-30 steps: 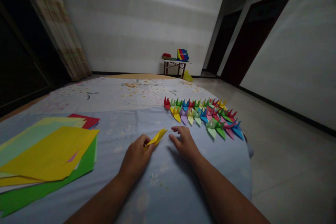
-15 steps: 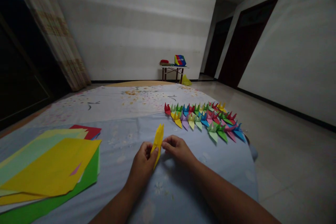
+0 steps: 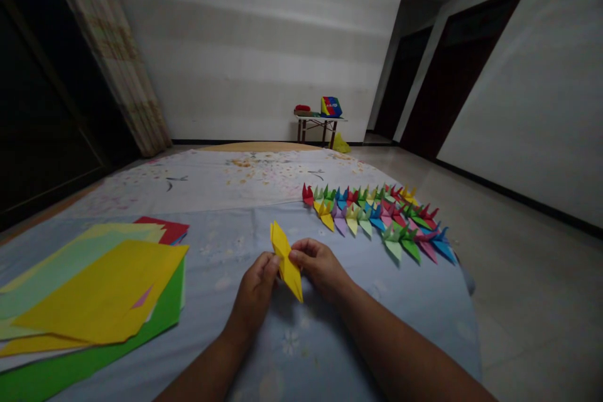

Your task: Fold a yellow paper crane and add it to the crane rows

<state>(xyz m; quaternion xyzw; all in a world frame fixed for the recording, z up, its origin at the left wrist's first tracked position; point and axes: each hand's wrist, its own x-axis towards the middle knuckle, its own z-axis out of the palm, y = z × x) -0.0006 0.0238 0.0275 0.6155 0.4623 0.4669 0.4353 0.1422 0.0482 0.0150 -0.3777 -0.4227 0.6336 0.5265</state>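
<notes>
A long, pointed piece of folded yellow origami paper (image 3: 286, 259) is held above the blue cloth, tilted with its lower tip toward the right. My left hand (image 3: 258, 282) pinches its left edge between thumb and fingers. On the opposite edge, my right hand (image 3: 320, 265) grips it with thumb and bent forefinger. Beyond my right hand stand several rows of folded paper cranes (image 3: 352, 218) in red, green, yellow, blue, pink and purple.
A loose stack of coloured paper sheets (image 3: 101, 292) lies to the left, yellow on top. Blue and white flowered cloths (image 3: 221, 320) cover the round table. Against the far wall is a small table (image 3: 316, 119) bearing a multicoloured bag (image 3: 331, 107).
The yellow folded paper has turned, its lower tip swinging from left to right. My right hand, close beside it before, now grips its right edge. The view has shifted slightly left.
</notes>
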